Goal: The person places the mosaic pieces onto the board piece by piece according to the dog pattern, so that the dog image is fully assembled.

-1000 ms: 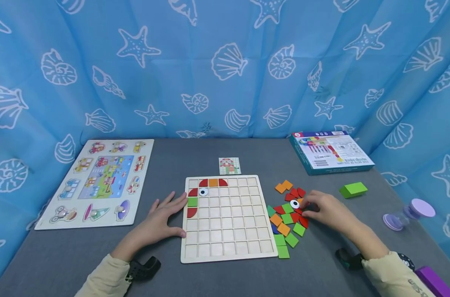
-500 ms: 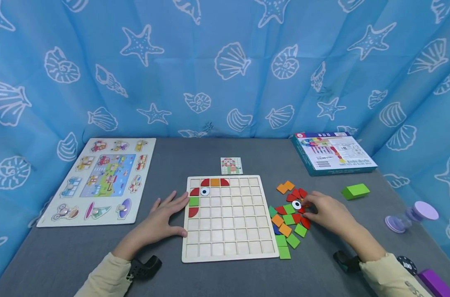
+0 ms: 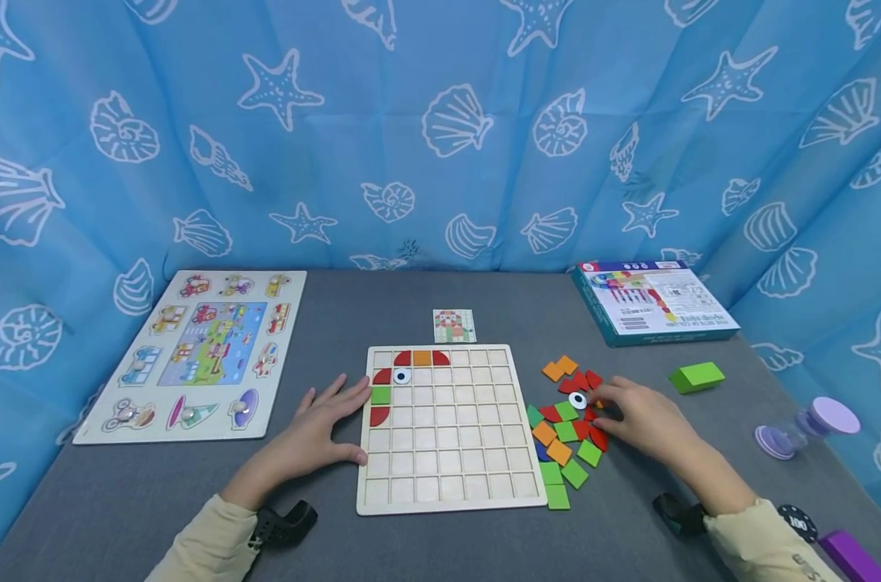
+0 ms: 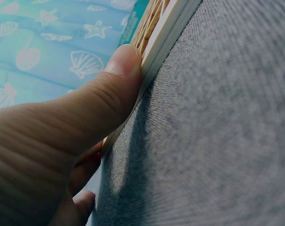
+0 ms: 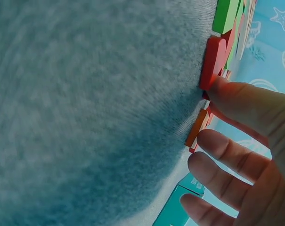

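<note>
A pale wooden grid board [image 3: 455,453] lies on the table, with red, orange and green tiles and a round eye tile [image 3: 402,376] in its upper-left cells. My left hand [image 3: 313,432] rests against the board's left edge, fingers spread; the left wrist view has the thumb [image 4: 109,89] pressed to the rim. Right of the board is a loose pile of coloured tiles, where my right hand [image 3: 644,416] reaches in. Its index finger is by another eye tile [image 3: 577,401]. In the right wrist view the thumb touches a red tile [image 5: 212,63], near an orange tile [image 5: 197,127]; the index fingertip is hidden.
A small pattern card [image 3: 453,326] lies behind the board. At left is a picture knob puzzle [image 3: 280,388]. On the right are a flat box [image 3: 655,303], a green block [image 3: 697,377], a lilac hourglass [image 3: 804,428], a black round disc [image 3: 798,523] and a purple block [image 3: 855,556].
The eye tile in the pile has shifted slightly left beside my right fingers, which stir among the tiles. My left hand has stayed at the board. The head view has shifted a little.
</note>
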{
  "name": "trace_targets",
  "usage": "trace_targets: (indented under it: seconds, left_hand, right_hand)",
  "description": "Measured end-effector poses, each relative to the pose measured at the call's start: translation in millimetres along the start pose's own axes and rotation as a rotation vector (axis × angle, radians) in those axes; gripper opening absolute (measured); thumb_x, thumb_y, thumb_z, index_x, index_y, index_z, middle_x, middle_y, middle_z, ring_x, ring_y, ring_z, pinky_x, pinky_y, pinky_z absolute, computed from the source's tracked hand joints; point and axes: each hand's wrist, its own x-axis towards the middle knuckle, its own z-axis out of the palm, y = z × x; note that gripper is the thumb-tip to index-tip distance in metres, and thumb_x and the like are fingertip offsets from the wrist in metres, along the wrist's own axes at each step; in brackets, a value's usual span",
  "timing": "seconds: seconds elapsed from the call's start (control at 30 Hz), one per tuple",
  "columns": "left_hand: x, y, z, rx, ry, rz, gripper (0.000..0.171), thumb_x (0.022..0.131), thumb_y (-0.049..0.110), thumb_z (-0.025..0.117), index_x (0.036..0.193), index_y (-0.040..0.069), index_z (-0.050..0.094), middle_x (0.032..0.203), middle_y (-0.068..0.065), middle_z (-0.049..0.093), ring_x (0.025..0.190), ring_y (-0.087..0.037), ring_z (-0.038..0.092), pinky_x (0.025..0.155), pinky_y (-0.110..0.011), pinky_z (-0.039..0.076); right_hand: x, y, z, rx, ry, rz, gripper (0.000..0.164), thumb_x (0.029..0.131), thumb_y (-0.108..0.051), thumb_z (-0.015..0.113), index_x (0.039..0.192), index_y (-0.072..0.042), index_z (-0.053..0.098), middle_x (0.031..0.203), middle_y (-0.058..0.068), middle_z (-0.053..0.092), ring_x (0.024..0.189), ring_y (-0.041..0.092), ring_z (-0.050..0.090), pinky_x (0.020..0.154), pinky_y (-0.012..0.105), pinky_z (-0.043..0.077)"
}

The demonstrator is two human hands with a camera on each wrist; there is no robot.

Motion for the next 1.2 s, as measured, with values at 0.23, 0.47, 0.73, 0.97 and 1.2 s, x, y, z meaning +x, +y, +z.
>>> trace_targets:
  seconds: [0.23,0.47,0.73,0.97,1.2]
  left_hand:
    - [-0.5,-0.4,-0.4,-0.002,-0.006,-0.002,0.096,0.06,0.053,0.07,0.14,0.017,0.029,0.146,0.002,0.023,0.136,-0.03,0.008,0.101,-0.059,-0.003]
    - [0.0,-1.1,1.6,0.014,0.004,0.003,0.096,0.06,0.054,0.07,0.14,0.018,0.029,0.146,0.002,0.024,0.136,-0.03,0.008,0.101,-0.06,-0.002]
    - [-0.9,-1.1,1.3,0.004,0.013,0.027,0.095,0.061,0.053,0.07,0.14,0.017,0.03,0.146,0.001,0.024,0.136,-0.03,0.009,0.101,-0.059,-0.002]
    - [-0.6,-1.1,2.2,0.003,0.015,0.027,0.095,0.061,0.05,0.071,0.14,0.017,0.03,0.146,0.001,0.024,0.136,-0.03,0.009,0.101,-0.06,-0.002]
    - [-0.5,-2.5,1.1,0.021,0.012,0.016,0.095,0.061,0.054,0.07,0.139,0.017,0.031,0.146,0.002,0.024,0.136,-0.03,0.009,0.1,-0.06,-0.001]
  right_hand:
    - [4,-2,-1,-0.005,-0.007,0.004,0.021,0.069,-0.021,0.074,0.087,-0.017,0.064,0.079,-0.004,0.053,0.067,0.011,0.048,0.059,0.027,0.044]
    - [28,-29,-11,0.003,0.029,-0.029,0.016,0.073,-0.022,0.07,0.085,-0.015,0.061,0.072,-0.003,0.051,0.059,0.009,0.043,0.051,0.023,0.036]
    - [88,-107,-6,0.063,0.053,-0.16,0.016,0.076,-0.025,0.068,0.086,-0.016,0.059,0.076,-0.004,0.053,0.063,0.009,0.045,0.053,0.022,0.038]
    - [128,-153,12,0.077,-0.035,-0.228,0.011,0.078,-0.026,0.065,0.083,-0.019,0.058,0.071,-0.008,0.054,0.061,0.008,0.045,0.051,0.024,0.037]
    - [144,-168,23,0.058,-0.098,-0.233,0.012,0.076,-0.025,0.067,0.082,-0.019,0.059,0.067,-0.008,0.053,0.059,0.008,0.045,0.05,0.024,0.035]
